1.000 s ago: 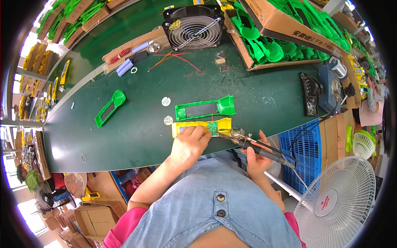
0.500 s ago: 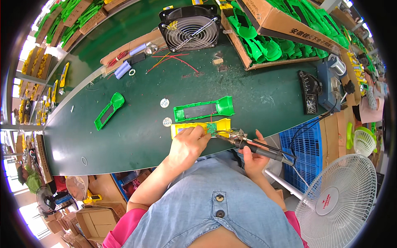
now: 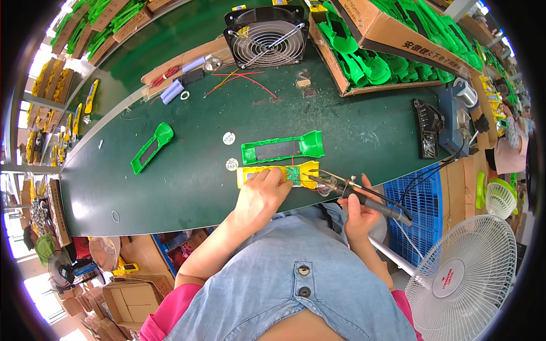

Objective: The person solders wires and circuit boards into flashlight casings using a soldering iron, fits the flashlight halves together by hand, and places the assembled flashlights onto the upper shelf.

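Gripped in the right hand (image 3: 359, 211) is a soldering iron (image 3: 355, 192), fingers closed round its dark handle, its metal tip brought to the small green circuit board (image 3: 295, 174). The left hand (image 3: 263, 193) is pressed flat, fingers curled down, onto the yellow plastic shell (image 3: 275, 173) in which that board is seated, at the near edge of the bench.

The green work table (image 3: 187, 187) is spread across most of the view. A cardboard box (image 3: 392, 40) filled with green plastic parts is set at its far right, and a square black fan (image 3: 266, 35) at the far middle. A white pedestal fan (image 3: 460, 278) is seen off the table, low on the right. A matching green shell (image 3: 282, 149) is laid just beyond the yellow one, another green shell (image 3: 151, 147) well apart to the left. Red wires (image 3: 244, 79) are trailed near the black fan. Two small round stickers (image 3: 228, 138) are stuck close to the shells.

For a sound joint, the shell is best kept pinned so the board cannot shift, and the tip held steady on one pad only as long as needed. Whether solder wire is being fed cannot be told; the spot is too small.
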Action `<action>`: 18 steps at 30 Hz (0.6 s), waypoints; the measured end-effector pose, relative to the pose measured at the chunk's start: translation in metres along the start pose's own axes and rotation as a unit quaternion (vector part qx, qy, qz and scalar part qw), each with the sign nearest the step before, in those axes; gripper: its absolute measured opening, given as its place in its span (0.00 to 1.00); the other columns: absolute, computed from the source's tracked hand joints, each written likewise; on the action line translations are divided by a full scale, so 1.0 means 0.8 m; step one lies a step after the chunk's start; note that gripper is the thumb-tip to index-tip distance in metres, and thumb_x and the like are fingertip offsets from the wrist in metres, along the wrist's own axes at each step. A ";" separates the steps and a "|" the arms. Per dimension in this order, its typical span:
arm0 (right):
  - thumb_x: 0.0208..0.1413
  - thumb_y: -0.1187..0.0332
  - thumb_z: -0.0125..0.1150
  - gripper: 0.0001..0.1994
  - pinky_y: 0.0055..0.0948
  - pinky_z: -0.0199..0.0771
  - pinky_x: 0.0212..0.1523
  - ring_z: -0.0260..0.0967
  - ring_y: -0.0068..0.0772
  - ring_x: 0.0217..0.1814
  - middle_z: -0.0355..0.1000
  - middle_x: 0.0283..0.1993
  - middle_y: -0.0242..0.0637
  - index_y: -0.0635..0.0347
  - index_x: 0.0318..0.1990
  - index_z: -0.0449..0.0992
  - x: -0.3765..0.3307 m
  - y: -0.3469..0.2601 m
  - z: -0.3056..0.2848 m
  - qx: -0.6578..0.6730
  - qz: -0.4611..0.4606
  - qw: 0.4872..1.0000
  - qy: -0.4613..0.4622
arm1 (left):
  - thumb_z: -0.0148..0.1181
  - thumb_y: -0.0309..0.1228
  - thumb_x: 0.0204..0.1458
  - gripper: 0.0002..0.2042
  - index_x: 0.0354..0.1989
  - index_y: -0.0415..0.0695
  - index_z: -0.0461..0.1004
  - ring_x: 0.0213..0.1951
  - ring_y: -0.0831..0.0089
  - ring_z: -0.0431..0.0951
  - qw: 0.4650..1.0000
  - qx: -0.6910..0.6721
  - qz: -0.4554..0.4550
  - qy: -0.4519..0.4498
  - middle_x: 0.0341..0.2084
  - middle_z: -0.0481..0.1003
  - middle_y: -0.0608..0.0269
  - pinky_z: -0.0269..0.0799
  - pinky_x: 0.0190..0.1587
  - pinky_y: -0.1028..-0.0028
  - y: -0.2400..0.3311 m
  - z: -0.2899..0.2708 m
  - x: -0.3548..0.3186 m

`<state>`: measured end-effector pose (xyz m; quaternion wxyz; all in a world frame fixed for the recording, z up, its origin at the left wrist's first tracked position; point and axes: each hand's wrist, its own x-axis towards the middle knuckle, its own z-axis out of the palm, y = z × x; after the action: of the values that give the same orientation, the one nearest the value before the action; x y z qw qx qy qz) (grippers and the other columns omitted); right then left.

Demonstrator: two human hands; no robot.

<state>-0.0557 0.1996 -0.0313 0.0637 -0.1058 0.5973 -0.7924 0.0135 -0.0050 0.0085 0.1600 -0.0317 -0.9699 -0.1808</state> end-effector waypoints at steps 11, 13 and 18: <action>0.50 0.78 0.52 0.12 0.31 0.74 0.43 0.73 0.30 0.28 0.65 0.47 0.52 0.71 0.42 0.63 0.025 0.001 -0.015 -0.065 -0.128 0.987 0.077 | 0.57 0.21 0.36 0.11 0.33 0.43 0.75 0.35 0.60 0.69 0.984 0.021 -0.161 0.065 0.29 0.68 0.59 0.67 0.37 0.66 -0.047 -0.026 0.029; 0.51 0.77 0.52 0.11 0.36 0.65 0.51 0.72 0.29 0.27 0.69 0.39 0.47 0.70 0.42 0.64 0.036 0.005 -0.032 -0.109 -0.158 0.979 0.065 | 0.56 0.20 0.37 0.12 0.33 0.43 0.75 0.34 0.59 0.70 0.977 0.055 -0.199 0.054 0.29 0.68 0.58 0.67 0.36 0.66 -0.077 -0.012 0.029; 0.53 0.76 0.50 0.10 0.43 0.41 0.64 0.69 0.23 0.22 0.72 0.22 0.37 0.68 0.42 0.63 0.060 0.006 -0.047 -0.188 -0.212 0.954 0.097 | 0.55 0.19 0.38 0.17 0.40 0.42 0.72 0.30 0.60 0.72 0.979 -0.002 -0.199 0.053 0.33 0.67 0.54 0.71 0.30 0.68 -0.087 -0.007 -0.004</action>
<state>-0.1117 0.2226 -0.0417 -0.1851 -0.1624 0.7027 -0.6675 0.0097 -0.0718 -0.0109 0.1716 0.1714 -0.9465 -0.2127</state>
